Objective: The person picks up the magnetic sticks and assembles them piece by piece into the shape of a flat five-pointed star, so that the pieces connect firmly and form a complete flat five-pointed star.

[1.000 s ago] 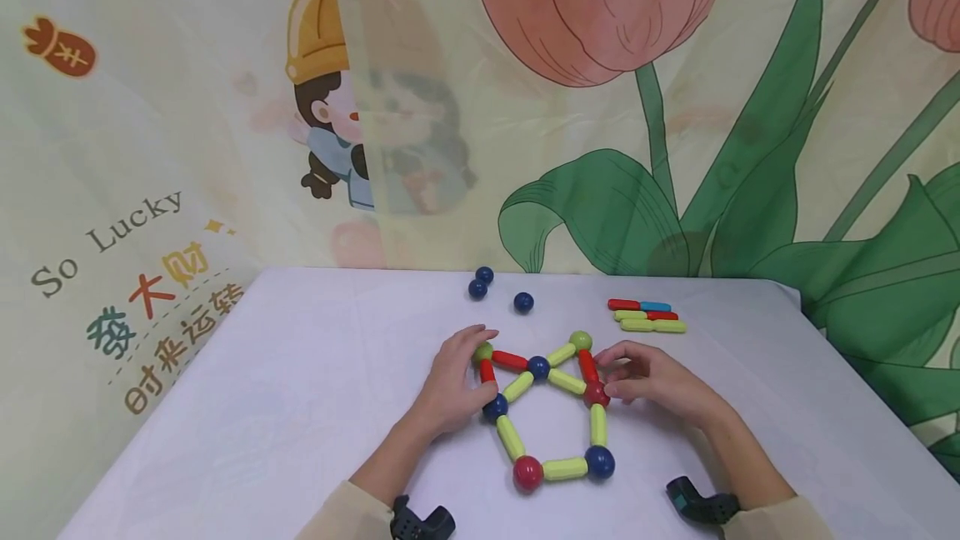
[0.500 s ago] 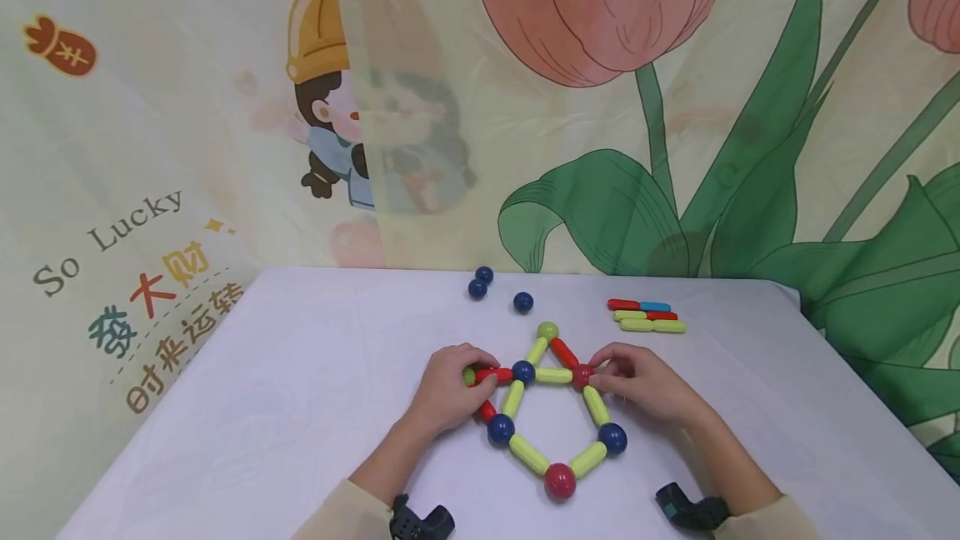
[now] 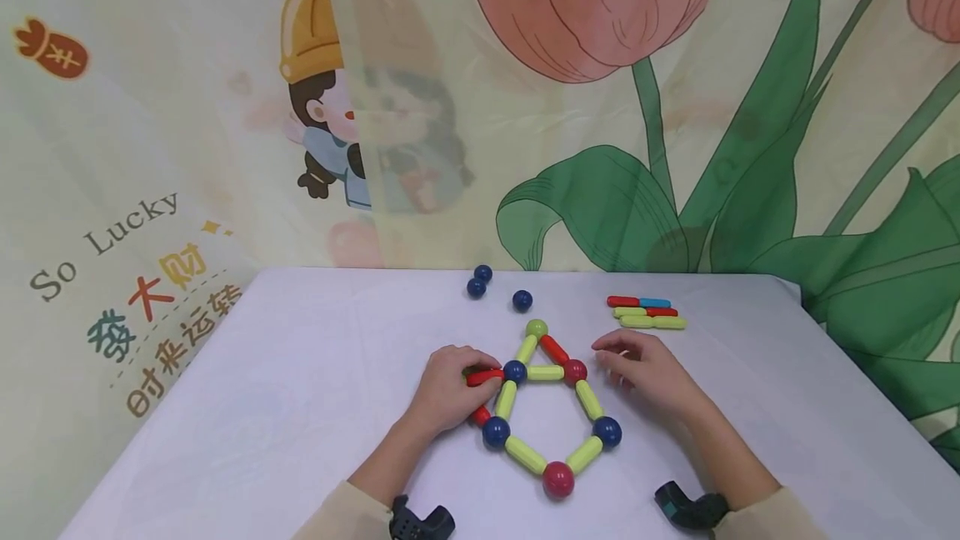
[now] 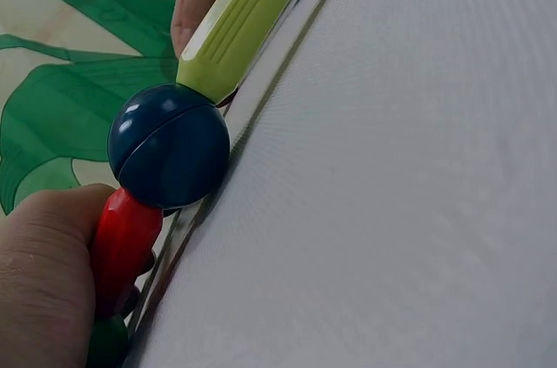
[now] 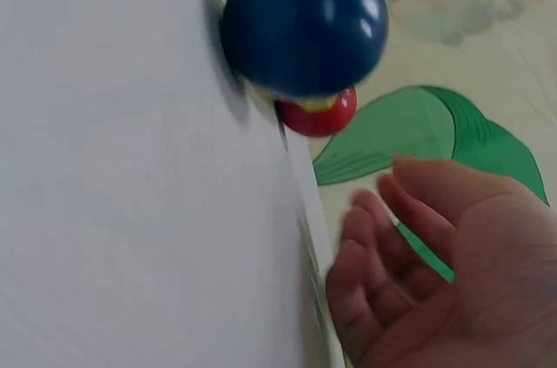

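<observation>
A flat ring of magnetic building sticks and balls lies on the white table. Its lower part has yellow-green sticks [image 3: 526,455], a red ball [image 3: 558,480] and blue balls [image 3: 607,432]. A light green ball [image 3: 536,329] tops the triangle at its far side. My left hand [image 3: 453,390] grips the ring's left corner, thumb and fingers about the red sticks [image 3: 486,377]; the green ball [image 4: 107,344] there is mostly covered. Beside the right red ball [image 3: 575,370], apart from it, my right hand [image 3: 651,367] holds nothing, its fingers loosely bent.
Three loose blue balls [image 3: 522,301] lie near the table's far edge. Several spare sticks [image 3: 647,312] in red, blue and yellow-green lie at the back right. A printed cloth [image 3: 420,107] hangs behind the table [image 3: 315,340].
The ring has turned counterclockwise, its far green ball swinging left and its near red ball right. My right hand has let go of the right red ball; my left still grips the left corner.
</observation>
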The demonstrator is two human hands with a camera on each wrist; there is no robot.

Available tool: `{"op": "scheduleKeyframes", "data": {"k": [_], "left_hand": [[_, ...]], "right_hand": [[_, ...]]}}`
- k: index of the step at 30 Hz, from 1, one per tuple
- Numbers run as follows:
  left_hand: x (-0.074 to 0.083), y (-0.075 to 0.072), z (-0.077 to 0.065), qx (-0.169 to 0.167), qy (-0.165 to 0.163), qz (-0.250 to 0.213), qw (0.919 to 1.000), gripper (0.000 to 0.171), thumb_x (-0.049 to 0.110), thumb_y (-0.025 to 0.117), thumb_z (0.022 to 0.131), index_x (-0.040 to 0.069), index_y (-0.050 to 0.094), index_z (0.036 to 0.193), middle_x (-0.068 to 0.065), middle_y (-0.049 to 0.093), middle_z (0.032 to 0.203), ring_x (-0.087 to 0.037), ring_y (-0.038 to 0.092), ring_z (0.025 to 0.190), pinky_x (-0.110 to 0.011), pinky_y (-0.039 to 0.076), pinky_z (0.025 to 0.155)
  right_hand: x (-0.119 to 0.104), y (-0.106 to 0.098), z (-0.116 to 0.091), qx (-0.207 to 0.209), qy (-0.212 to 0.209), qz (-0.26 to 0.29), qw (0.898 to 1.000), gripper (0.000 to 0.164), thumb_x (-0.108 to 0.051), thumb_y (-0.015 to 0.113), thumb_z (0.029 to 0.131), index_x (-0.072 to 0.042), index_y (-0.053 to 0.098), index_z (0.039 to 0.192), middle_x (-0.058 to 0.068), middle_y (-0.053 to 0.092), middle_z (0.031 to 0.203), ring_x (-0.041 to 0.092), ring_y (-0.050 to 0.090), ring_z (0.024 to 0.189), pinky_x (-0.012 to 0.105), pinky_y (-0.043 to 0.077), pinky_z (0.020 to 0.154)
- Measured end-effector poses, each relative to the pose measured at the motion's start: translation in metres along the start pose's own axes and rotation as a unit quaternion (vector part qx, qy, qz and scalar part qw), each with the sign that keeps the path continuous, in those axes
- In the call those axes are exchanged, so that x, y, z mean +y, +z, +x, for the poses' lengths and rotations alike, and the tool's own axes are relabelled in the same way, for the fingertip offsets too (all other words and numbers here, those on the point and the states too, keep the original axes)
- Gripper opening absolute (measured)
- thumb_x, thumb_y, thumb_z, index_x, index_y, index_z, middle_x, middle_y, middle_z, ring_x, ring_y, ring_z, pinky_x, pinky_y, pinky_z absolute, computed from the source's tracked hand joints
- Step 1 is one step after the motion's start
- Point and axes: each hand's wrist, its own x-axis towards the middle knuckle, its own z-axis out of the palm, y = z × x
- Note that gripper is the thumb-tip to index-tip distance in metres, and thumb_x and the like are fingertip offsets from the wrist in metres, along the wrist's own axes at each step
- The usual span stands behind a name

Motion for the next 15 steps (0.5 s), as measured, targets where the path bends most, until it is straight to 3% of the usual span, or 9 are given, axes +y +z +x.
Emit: {"op": "scheduleKeyframes", "data": {"k": [4,7,11,12,15], "left_hand": [[0.000,-0.001,0.000,-0.002,-0.005,-0.007,1.0000,0.019,0.025,0.077,0.090,0.021,0.081,0.108,0.007,0.077,0.100,-0.011,0.059,0.094,-0.031,0.049,0.083],[0.000,-0.001,0.000,-0.005,-0.010,-0.012,0.9999,0.020,0.026,0.077,0.090,0.021,0.081,0.108,0.007,0.077,0.100,-0.011,0.059,0.094,-0.031,0.050,0.083],[0.000,0.000,0.001,-0.007,-0.015,-0.019,0.9997,0.020,0.025,0.077,0.090,0.022,0.081,0.109,0.007,0.077,0.101,-0.012,0.060,0.096,-0.032,0.050,0.084],[0.000,0.000,0.001,-0.007,-0.017,-0.020,0.9996,0.020,0.025,0.077,0.090,0.022,0.081,0.109,0.007,0.078,0.102,-0.012,0.060,0.096,-0.032,0.050,0.084],[0.000,-0.001,0.001,-0.006,-0.018,-0.021,0.9996,0.019,0.024,0.077,0.090,0.021,0.081,0.108,0.006,0.078,0.102,-0.013,0.060,0.097,-0.033,0.050,0.084]], "right_hand": [[0.006,-0.013,0.002,0.086,0.006,-0.036,0.996,0.038,-0.024,0.066,0.100,-0.008,0.062,0.135,0.018,0.062,0.127,0.025,0.061,0.083,0.026,0.056,0.067],[0.012,-0.021,0.003,0.123,-0.013,-0.125,0.985,0.047,-0.019,0.066,0.098,-0.004,0.056,0.141,0.024,0.054,0.142,0.037,0.062,0.098,0.041,0.060,0.079],[0.021,-0.027,0.005,0.113,-0.024,-0.211,0.971,0.055,-0.017,0.067,0.095,-0.001,0.051,0.146,0.030,0.045,0.151,0.053,0.046,0.135,0.067,0.047,0.104],[0.022,-0.027,0.006,0.107,-0.023,-0.217,0.970,0.056,-0.017,0.067,0.095,-0.001,0.051,0.146,0.030,0.045,0.151,0.055,0.041,0.140,0.070,0.044,0.106],[0.024,-0.027,0.008,0.094,-0.033,-0.227,0.969,0.054,-0.017,0.068,0.095,-0.003,0.054,0.145,0.029,0.046,0.149,0.055,0.044,0.137,0.068,0.047,0.103]]}}
